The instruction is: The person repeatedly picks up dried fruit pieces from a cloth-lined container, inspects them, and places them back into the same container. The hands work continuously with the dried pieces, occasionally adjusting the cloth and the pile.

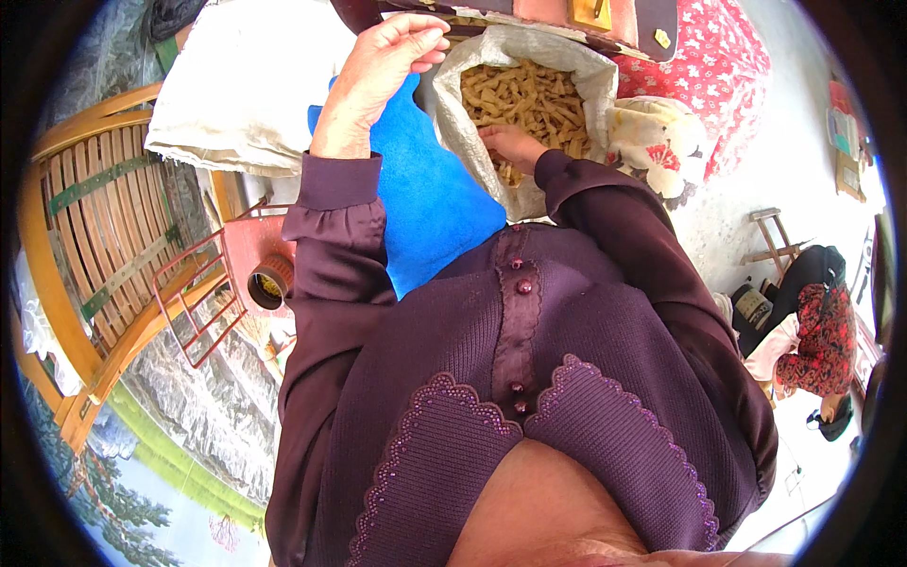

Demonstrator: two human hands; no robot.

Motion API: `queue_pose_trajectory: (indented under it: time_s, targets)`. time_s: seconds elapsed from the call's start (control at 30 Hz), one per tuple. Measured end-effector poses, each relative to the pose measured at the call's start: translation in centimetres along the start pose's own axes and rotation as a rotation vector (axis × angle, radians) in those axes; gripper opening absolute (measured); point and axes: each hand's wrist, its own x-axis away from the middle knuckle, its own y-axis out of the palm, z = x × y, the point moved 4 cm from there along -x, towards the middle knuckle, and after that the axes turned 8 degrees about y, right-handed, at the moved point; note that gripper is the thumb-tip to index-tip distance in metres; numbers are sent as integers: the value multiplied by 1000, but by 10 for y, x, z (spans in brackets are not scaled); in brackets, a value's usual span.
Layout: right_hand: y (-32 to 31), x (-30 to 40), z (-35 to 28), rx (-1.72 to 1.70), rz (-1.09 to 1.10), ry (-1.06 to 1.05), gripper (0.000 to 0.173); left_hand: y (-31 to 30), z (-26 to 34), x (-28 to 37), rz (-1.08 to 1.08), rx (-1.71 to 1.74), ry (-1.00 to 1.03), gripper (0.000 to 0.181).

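Observation:
My left hand [386, 71] is raised left of an open white woven sack [524, 39], above a blue cloth [432, 205]. Its thumb and fingers are drawn together; whether something small is between them cannot be told. Inside the sack lie many light brown, elongated pieces [531, 96]. My right hand [514, 145] reaches into the sack among these pieces, its fingertips partly hidden. Beyond the sack stands a worn dark and pink surface [542, 10] bearing a yellowish block [590, 13] with a metal part, and a small yellow piece [662, 37] near its corner.
White cloth [241, 85] lies at the left, near a wooden slatted chair [106, 212] and a red metal rack [191, 305] beside a round container [271, 282]. Right of the sack are a flowered cloth bundle [655, 142] and red patterned cloth [730, 78]. Another person [815, 340] and a wooden stool [776, 241] are farther right.

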Motion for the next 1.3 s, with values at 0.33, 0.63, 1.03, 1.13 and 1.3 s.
queue_pose_trajectory:
  time_s: [0.33, 0.63, 1.03, 1.13, 1.3]
  targets:
    - [-22, 130, -108, -182, 188, -279, 4, -1, -5, -3, 38, -4, -11, 27]
    - [-15, 323, -209, -275, 16, -692, 8, 12, 3, 4, 88, 101, -65, 26]
    - [19, 431, -194, -71, 121, -905, 8, 183, -70, 92, -257, 986, -861, 90]
    - [43, 446, -196, 283, -263, -1058, 10, 199, -73, 74, -230, 1221, -674, 94]
    - [67, 469, -193, 342, -1165, -1183, 21, 185, -129, 37, 321, 1416, -748, 38]
